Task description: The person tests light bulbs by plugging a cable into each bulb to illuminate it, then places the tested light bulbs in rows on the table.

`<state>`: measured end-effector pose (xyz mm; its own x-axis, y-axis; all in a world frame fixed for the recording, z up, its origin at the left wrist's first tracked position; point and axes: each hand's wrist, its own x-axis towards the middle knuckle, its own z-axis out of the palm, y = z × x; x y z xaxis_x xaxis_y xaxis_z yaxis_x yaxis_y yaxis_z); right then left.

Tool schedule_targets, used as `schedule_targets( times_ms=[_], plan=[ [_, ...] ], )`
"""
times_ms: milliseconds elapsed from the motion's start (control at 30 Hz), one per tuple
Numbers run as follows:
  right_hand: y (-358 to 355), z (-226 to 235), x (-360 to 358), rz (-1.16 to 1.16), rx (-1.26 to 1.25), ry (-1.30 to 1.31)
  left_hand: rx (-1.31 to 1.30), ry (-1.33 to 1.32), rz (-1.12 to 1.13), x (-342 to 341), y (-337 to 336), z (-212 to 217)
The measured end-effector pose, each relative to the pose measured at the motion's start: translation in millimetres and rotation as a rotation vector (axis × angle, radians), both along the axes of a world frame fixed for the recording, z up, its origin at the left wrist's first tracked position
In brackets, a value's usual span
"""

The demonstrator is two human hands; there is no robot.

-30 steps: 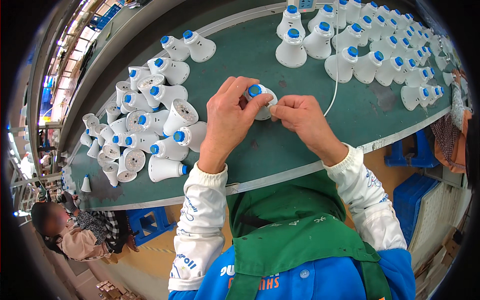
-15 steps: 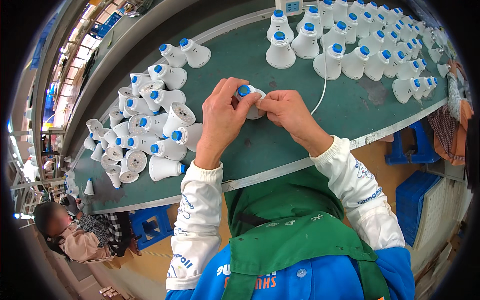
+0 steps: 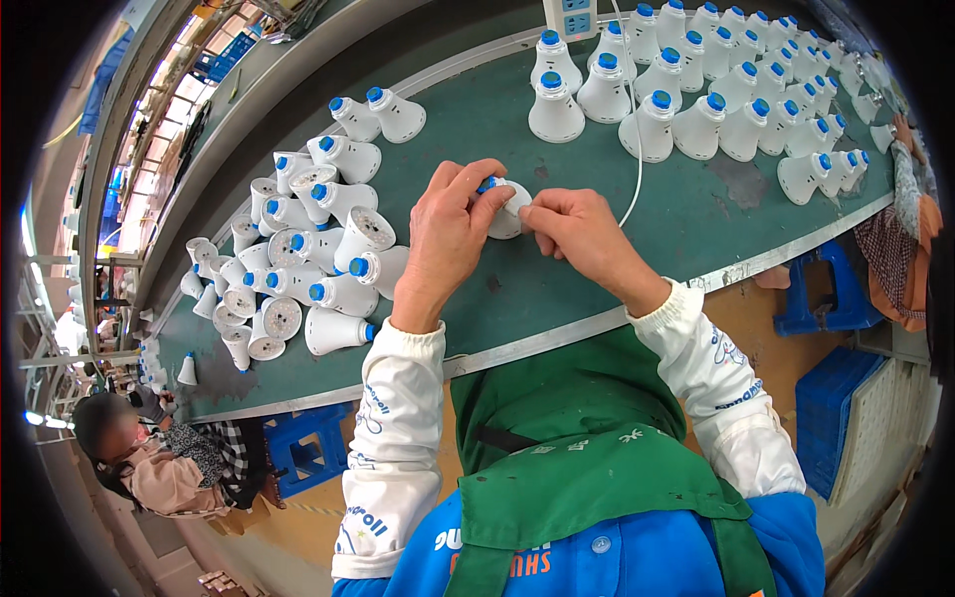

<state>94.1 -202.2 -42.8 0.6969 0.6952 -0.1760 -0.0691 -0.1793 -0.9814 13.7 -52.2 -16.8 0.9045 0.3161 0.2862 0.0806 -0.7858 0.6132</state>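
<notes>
Over the middle of the green worktop, my left hand grips a white cone-shaped LED bulb housing by its narrow, blue-capped end. The cap is partly covered by my fingers. My right hand is at the housing's right side, its thumb and forefinger pinched together. Whatever may be between those fingertips is too small to make out. A loose cluster of similar housings, some upright and others lying on their sides with dotted faces showing, lies left of my left hand.
Upright blue-capped housings stand in rows at the far right. A white cable runs down from a power strip onto the worktop. Another person sits at the left, and a person's arm reaches in at right.
The housing has tipped in my left hand, so more of its broad side shows and less of its cap. My right hand has shifted slightly right and down.
</notes>
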Motion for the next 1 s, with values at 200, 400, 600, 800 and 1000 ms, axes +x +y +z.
schedule_targets(
  times_ms=[200, 400, 600, 800, 1000],
  plan=[
    [8.1, 0.9, -3.0, -0.012, 0.038, 0.088, 0.019, -0.032, -0.017, 1.4, -0.5, -0.8],
    [6.4, 1.3, 0.3, 0.01, 0.019, 0.092, 0.04, -0.001, -0.008, 0.7, -2.4, 3.3],
    [6.2, -8.1, -4.7, -0.034, 0.08, 0.015, 0.065, 0.005, 0.005, -0.8, -5.6, 2.6],
    [-35.6, -4.0, -15.6, -0.122, -0.003, -0.325, 0.067, 0.055, 0.006, -0.4, -5.6, 1.3],
    [-71.5, -20.4, -23.1, -0.242, 0.03, -0.625, 0.016, 0.147, -0.033, -2.0, -10.5, 0.2]
  ],
)
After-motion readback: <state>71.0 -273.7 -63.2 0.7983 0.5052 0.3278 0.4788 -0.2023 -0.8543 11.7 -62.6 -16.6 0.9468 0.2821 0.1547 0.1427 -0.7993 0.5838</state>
